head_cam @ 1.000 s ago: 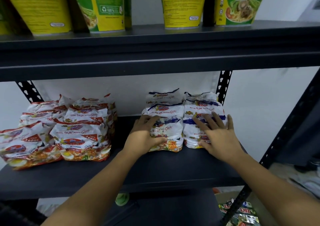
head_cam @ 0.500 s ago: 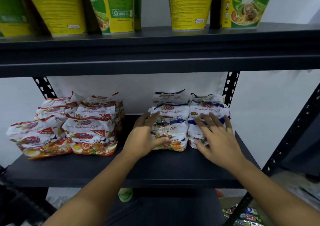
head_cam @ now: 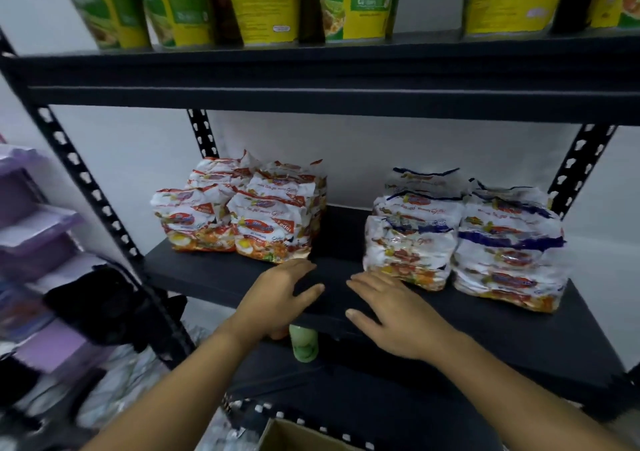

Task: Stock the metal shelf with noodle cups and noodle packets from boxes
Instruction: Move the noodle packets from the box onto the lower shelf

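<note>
The metal shelf (head_cam: 485, 326) has two boards in view. At 12 o'clock the upper board carries a row of yellow-and-green noodle cups (head_cam: 353, 0), standing upright side by side. The middle board holds noodle packets in two groups, well apart, with bare board between them. The red-trimmed packets (head_cam: 242, 215) are stacked at about 10 o'clock from the hands, two piles wide and touching each other. The blue-trimmed packets (head_cam: 464, 232) are stacked at about 2 o'clock, also two piles wide and reaching close to the shelf's right-hand upright. At 6 o'clock a corner of an open cardboard box (head_cam: 294, 435) shows at the frame's bottom edge; what is inside cannot be told. At 9 o'clock, outside the shelf, stands a set of purple plastic drawers (head_cam: 31, 236), blurred, with a dark cloth-like heap (head_cam: 104, 305) just beside it. A pale green bottle-like object (head_cam: 303, 345) shows below the middle board's front edge.

The left hand (head_cam: 277, 291) lies palm down at the front of the middle board, fingers loose and slightly bent, holding nothing; its fingertips are just beside the front lower edge of the red-trimmed packets, and contact cannot be told. The right hand (head_cam: 391, 315) lies flat, palm down, fingers straight and a little spread, pointing to 11 o'clock and holding nothing; its fingertips are near the front left corner of the blue-trimmed packets.
</note>
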Demonstrator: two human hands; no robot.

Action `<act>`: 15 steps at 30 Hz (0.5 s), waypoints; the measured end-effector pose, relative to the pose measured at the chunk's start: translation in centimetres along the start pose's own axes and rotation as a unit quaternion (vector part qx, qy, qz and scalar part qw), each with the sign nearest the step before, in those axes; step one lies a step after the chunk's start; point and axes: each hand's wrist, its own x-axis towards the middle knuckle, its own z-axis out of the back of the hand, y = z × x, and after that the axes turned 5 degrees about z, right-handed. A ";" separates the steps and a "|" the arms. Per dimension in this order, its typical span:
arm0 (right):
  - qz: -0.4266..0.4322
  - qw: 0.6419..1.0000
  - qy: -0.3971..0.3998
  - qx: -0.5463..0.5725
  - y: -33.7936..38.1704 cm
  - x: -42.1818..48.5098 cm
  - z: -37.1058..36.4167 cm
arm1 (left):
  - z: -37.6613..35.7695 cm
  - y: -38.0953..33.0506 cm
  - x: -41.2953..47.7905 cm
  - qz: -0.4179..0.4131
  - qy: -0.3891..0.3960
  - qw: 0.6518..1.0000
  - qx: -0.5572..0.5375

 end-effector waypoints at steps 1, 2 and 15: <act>-0.002 1.000 0.017 0.003 0.7 1.0 -0.7 | 0.2 0.7 -0.5 0.013 -0.001 1.000 0.008; -0.003 0.999 0.036 0.004 1.6 2.0 -1.5 | 0.5 1.7 -1.1 0.024 -0.001 1.000 0.018; -0.176 0.981 0.068 -0.047 7.9 10.5 -8.0 | 2.7 13.7 -2.8 0.112 0.090 0.982 0.120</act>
